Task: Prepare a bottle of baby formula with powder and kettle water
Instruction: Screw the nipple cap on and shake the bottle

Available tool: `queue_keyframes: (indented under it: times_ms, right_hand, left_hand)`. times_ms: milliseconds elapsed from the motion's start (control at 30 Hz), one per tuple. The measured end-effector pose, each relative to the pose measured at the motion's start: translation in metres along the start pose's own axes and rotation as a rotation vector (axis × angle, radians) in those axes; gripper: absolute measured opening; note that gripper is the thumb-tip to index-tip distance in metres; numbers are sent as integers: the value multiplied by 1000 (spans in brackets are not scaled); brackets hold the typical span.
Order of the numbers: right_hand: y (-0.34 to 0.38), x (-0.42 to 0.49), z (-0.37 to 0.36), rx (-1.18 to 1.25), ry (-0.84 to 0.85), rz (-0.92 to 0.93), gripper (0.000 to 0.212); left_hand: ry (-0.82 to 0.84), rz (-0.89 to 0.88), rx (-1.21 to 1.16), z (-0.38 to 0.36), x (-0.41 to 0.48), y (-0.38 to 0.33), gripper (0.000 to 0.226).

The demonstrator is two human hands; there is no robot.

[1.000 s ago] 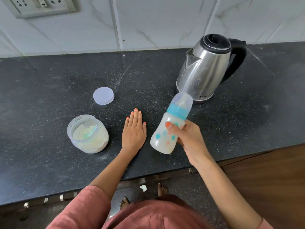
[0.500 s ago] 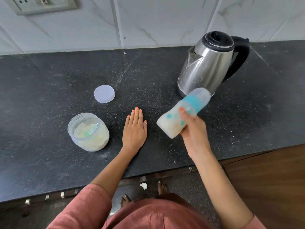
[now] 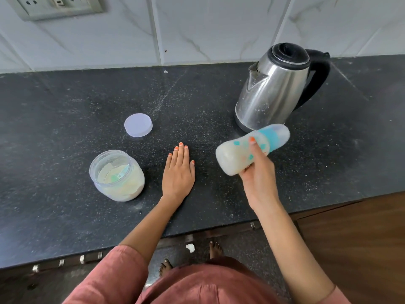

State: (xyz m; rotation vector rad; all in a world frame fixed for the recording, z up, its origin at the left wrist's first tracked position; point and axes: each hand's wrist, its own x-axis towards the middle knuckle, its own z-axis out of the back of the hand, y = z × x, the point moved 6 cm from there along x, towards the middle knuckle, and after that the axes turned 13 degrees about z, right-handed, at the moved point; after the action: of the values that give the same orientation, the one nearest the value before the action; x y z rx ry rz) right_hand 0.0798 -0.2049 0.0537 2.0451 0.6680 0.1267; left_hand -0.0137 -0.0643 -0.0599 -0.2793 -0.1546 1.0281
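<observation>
My right hand grips a capped baby bottle with a blue collar and milky liquid inside. The bottle lies almost on its side above the black counter, its cap toward the steel kettle. The kettle stands upright at the back right, lid closed, black handle to the right. My left hand rests flat on the counter, palm down, holding nothing. Left of it stands an open clear jar of formula powder with a green scoop inside. The jar's pale lid lies flat behind it.
A white tiled wall runs along the back, with a socket plate at the upper left. The counter's front edge is close to my body, with a wooden cabinet front below at the right. Powder dust speckles the counter.
My right hand has tipped the bottle from near upright to almost sideways, cap swinging right toward the kettle. The left hand, jar, lid and kettle have stayed where they were.
</observation>
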Motion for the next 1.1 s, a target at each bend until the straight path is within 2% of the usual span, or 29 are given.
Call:
queue_keyframes:
  times_ms: [100, 167, 233, 300, 333, 400, 500, 533, 600, 700, 733, 800, 867, 933, 1000, 1100]
  right_hand:
    - [-10, -17, -5, -310, 228, -82, 10]
    - [-5, -17, -3, -388, 273, -59, 17]
    - [5, -6, 1, -222, 154, -11, 24]
    - [12, 5, 7, -18, -15, 34, 18]
    - [12, 7, 8, 17, -47, 51, 14]
    - [8, 2, 2, -72, 41, 34, 15]
    - [0, -16, -5, -381, 294, -28, 17]
    - [2, -17, -5, -413, 316, -24, 17]
    - [9, -10, -3, -301, 245, 13, 19]
    - [15, 6, 3, -2, 0, 67, 13]
    - [13, 6, 4, 34, -33, 76, 11]
    - [4, -1, 1, -58, 35, 27, 10]
    - [-7, -15, -3, -296, 217, -59, 10]
    - [-8, -19, 0, -421, 294, -70, 16]
    - [0, -10, 2, -292, 205, -22, 20]
    - [11, 5, 5, 11, -25, 46, 13]
  left_hand:
    - [-10, 4, 12, 0, 0, 1, 55]
    - [-9, 6, 19, -1, 0, 1, 52]
    - [-10, 4, 12, -1, 0, 1, 50]
    - [-17, 1, 8, 0, 0, 0, 50]
    - [-18, -1, 12, 0, 0, 0, 50]
    - [-14, 2, 9, 0, 1, 0, 51]
    - [-8, 4, 8, -1, 0, 1, 52]
    - [-5, 3, 11, -1, 0, 1, 51]
    - [-5, 7, 11, 0, 0, 1, 51]
    - [-13, 7, 14, 1, 0, 0, 51]
    - [-8, 7, 16, 1, 0, 0, 51]
    - [-5, 6, 16, 0, 0, 0, 51]
    - [1, 7, 18, 0, 0, 1, 52]
    - [4, 10, 25, 0, 0, 1, 52]
    - [0, 14, 19, 1, -1, 1, 52]
    - [-8, 11, 19, 2, -1, 0, 51]
